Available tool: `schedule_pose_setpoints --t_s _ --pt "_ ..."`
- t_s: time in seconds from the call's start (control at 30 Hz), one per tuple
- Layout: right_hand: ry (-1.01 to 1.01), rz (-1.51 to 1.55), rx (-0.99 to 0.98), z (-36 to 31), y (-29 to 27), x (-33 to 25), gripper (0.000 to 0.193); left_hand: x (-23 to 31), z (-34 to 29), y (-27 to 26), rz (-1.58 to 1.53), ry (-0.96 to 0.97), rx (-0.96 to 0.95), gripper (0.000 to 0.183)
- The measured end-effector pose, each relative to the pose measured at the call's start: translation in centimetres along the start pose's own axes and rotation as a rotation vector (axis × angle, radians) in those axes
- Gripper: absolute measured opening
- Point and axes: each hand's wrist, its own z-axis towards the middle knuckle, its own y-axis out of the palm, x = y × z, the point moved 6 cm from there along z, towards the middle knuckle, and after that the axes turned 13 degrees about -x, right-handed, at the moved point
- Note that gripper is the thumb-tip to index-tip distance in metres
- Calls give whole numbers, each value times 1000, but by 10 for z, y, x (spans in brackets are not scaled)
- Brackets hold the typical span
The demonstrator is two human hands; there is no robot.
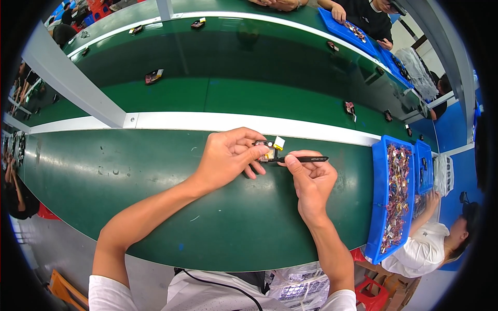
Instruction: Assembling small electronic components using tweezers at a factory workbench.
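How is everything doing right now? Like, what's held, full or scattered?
Left hand: closed on the small device.
Right hand: closed around black tweezers.
Small device: held, partly hidden.
Black tweezers: tips at the device; too small to tell if shut.
White-and-yellow piece: sticking out past the device.
Long blue bin: lidless, heaped with small parts.
Green surface beyond the rail: small assemblies scattered on it.

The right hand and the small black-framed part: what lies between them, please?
In the head view, black tweezers lie there, held in the right hand, pointing toward the small black-framed part; whether they touch it, I cannot tell.
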Motion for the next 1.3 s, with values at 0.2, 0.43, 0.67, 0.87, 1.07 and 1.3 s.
schedule_pose_setpoints --t_s 0.2,0.43,0.67,0.87,1.07,1.3 --pt "-12 -30 -17 0 2 -1 12 2 -1 1 19 -9 -7 25" --pt "-33 -47 -25 -1 2 -2 11 1 0 1 28 -25 -9 25" --pt "-116 -108 -19 -3 -1 -2 12 1 1 -2 -27 -29 -76 28" --pt "-367 -322 32 -9 1 -8 8 3 2 -2 -54 -22 -89 29" --pt "-350 -431 -34 -10 10 -17 10 0 0 -6 -57 -13 -94 28" --pt "-470 -415 -27 -8 9 -16 9 -1 1 -3 -48 -9 -91 27"
